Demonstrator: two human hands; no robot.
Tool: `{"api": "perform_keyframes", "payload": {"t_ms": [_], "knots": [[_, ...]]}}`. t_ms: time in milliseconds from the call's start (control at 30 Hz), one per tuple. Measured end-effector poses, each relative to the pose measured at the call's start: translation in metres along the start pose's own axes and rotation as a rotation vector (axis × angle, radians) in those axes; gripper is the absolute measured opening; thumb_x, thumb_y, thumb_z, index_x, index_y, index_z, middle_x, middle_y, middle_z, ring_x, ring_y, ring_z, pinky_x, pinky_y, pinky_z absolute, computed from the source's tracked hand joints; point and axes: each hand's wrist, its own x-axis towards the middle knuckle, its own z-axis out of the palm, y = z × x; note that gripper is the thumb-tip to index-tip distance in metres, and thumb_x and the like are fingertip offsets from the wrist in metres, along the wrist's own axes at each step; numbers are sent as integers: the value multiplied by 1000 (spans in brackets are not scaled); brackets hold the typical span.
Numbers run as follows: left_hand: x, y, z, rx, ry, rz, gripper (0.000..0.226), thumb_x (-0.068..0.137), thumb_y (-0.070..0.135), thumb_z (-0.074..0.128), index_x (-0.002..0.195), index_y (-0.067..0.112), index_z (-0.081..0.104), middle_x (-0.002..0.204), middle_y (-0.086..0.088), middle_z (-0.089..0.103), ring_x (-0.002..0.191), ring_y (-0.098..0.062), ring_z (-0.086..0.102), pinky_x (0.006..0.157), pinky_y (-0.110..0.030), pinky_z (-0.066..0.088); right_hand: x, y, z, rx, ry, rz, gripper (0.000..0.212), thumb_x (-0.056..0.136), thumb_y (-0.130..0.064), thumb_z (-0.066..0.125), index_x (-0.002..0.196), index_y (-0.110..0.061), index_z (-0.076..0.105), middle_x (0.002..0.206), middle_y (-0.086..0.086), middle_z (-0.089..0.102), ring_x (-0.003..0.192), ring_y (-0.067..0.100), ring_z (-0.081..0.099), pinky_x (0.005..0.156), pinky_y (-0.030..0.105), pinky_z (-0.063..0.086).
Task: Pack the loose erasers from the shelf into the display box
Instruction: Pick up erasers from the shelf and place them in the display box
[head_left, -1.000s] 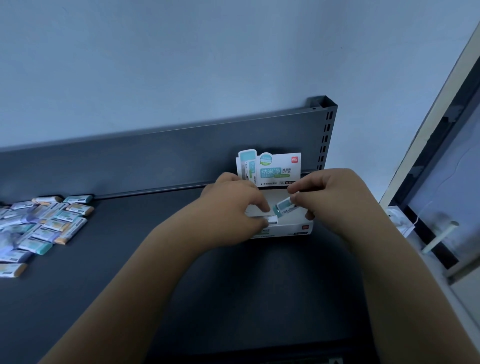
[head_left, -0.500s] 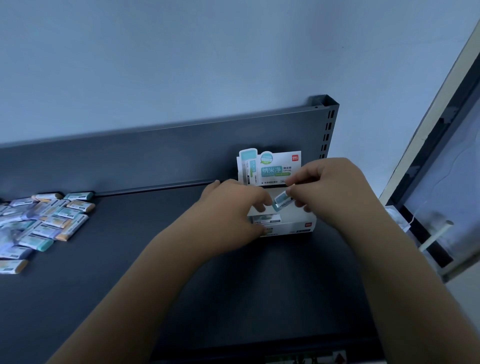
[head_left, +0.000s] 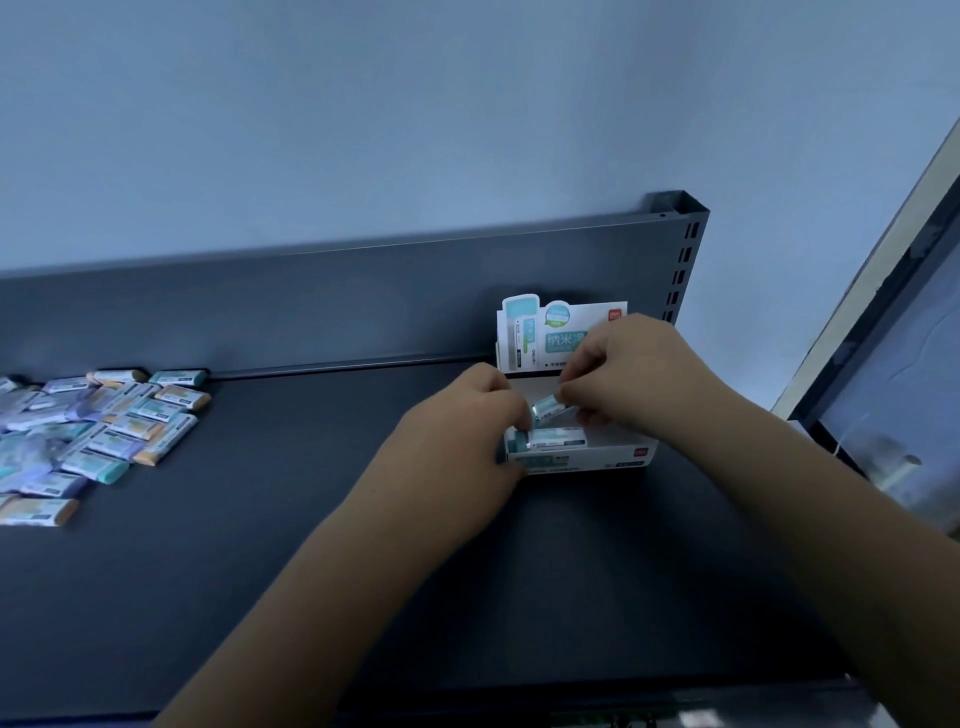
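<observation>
the right hand (head_left: 634, 379) is pinching a teal eraser (head_left: 549, 407) between its thumb and curled fingertips, holding it tilted, its teal end pointing down and to the left, just above the open display box (head_left: 587, 458). the left hand (head_left: 462, 431) is gripping the left end of that box, its thumb pressing on the front wall near the corner and its fingers curling over the rim; its fingertips are sitting just beside the low end of the held eraser, and whether they are touching it cannot be told. 1 second eraser (head_left: 551, 438) is lying flat inside the box along the front wall, at the left side, right under the held one. the box is standing on the dark shelf (head_left: 311, 545) near its right end, with its printed header card (head_left: 550, 332) rising upright at the back, close against the grey back panel (head_left: 337, 306); the right hand is covering the card's lower right part. the loose erasers (head_left: 109, 426) are lying in a spread-out pile far to the left on the same shelf, well apart from the box, some teal-ended and some orange-ended, several overlapping. a pale wall (head_left: 415, 114) is rising behind the shelf, and a window frame (head_left: 883, 270) is slanting along the right edge.
</observation>
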Motion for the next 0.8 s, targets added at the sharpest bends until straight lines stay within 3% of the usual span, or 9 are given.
{"api": "perform_keyframes", "payload": {"t_ms": [100,200,333,567,700,800], "knots": [[0,-1,4,-39,23,-8,22,84,26,73,105,30,70,118,17,52,99,-7,58,84,-24,50,1,-5,2,-98,-43,-64,8,82,-26,77,75,-29,79,70,-8,72,69,5,67,75,28,59],[0,-1,6,-64,39,-23,19,83,27,74,102,29,69,115,17,53,94,-8,58,80,-25,49,3,-7,7,-211,-49,-116,7,84,-30,74,78,-30,79,75,-13,67,73,2,59,61,18,44],[0,-2,6,-81,48,-36,18,81,29,75,97,26,68,114,17,53,92,-7,61,80,-27,51,4,-6,8,-239,-46,-139,9,86,-29,72,85,-28,81,85,-11,69,84,6,61,67,21,43],[-2,-4,7,-110,48,-25,28,83,25,72,110,33,67,117,20,52,98,-6,60,84,-27,52,3,-3,4,-200,-113,-135,37,92,-35,63,64,-11,69,70,6,66,66,14,59,57,27,46],[-1,-5,7,-110,32,-15,29,85,21,69,108,38,68,118,23,52,104,-4,58,85,-23,50,-4,-5,-1,-193,-234,-179,24,95,-36,63,86,-23,81,80,-7,71,78,4,60,62,20,43],[-1,-5,7,-151,29,-29,29,82,17,70,103,36,68,116,22,54,98,-7,61,84,-30,53,-6,-4,-2,-158,-250,-225,21,96,-33,61,94,-26,81,85,-11,70,84,1,60,68,19,45]]}}
